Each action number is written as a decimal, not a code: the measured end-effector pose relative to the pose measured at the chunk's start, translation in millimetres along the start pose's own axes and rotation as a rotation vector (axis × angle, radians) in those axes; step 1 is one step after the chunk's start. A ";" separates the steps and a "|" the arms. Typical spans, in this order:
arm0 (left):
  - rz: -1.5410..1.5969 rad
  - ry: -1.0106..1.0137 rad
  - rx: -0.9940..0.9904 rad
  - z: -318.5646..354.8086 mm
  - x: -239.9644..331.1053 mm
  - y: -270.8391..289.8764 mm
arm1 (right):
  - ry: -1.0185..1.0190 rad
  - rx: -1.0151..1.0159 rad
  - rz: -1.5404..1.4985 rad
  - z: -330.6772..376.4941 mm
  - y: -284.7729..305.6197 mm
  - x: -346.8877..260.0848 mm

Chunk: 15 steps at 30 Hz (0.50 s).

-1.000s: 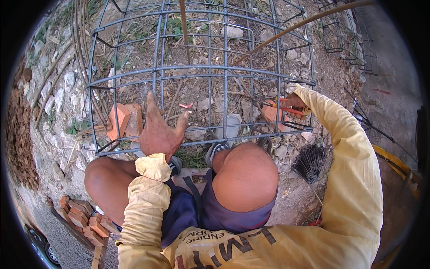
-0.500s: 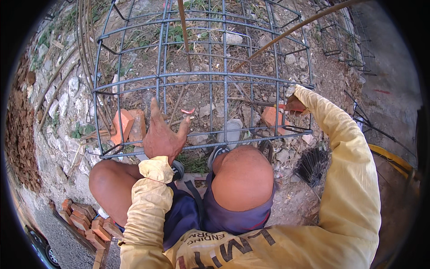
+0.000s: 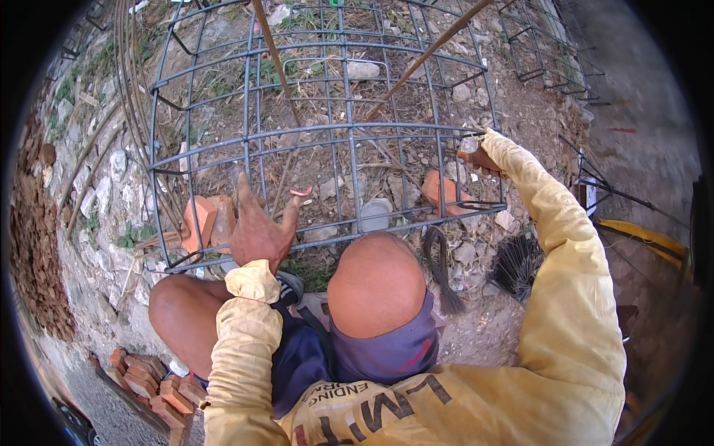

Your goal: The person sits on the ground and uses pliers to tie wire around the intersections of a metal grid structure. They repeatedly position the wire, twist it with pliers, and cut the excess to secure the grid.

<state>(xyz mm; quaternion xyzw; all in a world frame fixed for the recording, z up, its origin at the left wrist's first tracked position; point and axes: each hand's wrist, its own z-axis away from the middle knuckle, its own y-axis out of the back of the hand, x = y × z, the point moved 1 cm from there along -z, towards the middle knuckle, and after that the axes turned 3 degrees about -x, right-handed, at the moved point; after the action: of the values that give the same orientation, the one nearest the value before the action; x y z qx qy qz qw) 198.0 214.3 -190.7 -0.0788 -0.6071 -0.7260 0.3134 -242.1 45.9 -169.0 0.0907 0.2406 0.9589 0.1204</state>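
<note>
A cage of tied steel rebar (image 3: 297, 132) stretches over the ground in front of me. My left hand (image 3: 262, 232) is at the cage's near left part, open, index finger pointing away and thumb spread, with nothing visible in it. At the near right end, beside a corner of the cage, my right hand (image 3: 482, 159) is closed. The sleeve and the angle hide most of its grip. A red-handled tool showed in it a moment ago; now only a small reddish bit is visible at the fingers.
Two brown rods (image 3: 431, 53) slant across the cage. Brick pieces (image 3: 199, 221) lie under its left, another brick (image 3: 440, 192) under its right. A bundle of black tie wire (image 3: 516, 267) lies right of my knee; a looped wire bundle (image 3: 440, 271) is nearer. Stacked bricks (image 3: 160, 386) sit lower left.
My right hand has turned and risen slightly toward the cage's corner, and its tool is now mostly hidden. My right knee has shifted left, uncovering the looped wire. The left hand stays spread.
</note>
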 end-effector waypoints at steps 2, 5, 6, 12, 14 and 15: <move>0.000 0.002 -0.030 0.4 3.4 -0.3 | 0.056 0.145 0.000 45.7 -1.6 8.2; 0.005 0.034 -0.104 2.0 10.5 4.7 | -0.128 0.147 -0.455 61.1 -13.4 68.5; 0.015 0.048 -0.115 2.8 12.5 6.9 | -0.012 0.280 -0.611 73.3 -24.8 93.0; 0.096 0.019 -0.090 6.8 3.7 10.6 | 0.353 0.517 -1.335 205.2 -120.5 117.0; 0.119 -0.037 -0.048 5.9 -4.6 2.7 | 0.491 0.553 -1.502 239.8 -164.8 124.4; 0.126 -0.076 -0.007 3.2 -13.7 -6.7 | 0.549 0.513 -1.559 249.2 -188.1 135.8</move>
<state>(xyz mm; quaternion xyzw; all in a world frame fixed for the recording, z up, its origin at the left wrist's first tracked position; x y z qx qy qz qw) 204.3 222.6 -202.3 -0.1456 -0.6101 -0.7032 0.3347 -278.7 353.6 -27.9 -0.3108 0.4636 0.5068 0.6570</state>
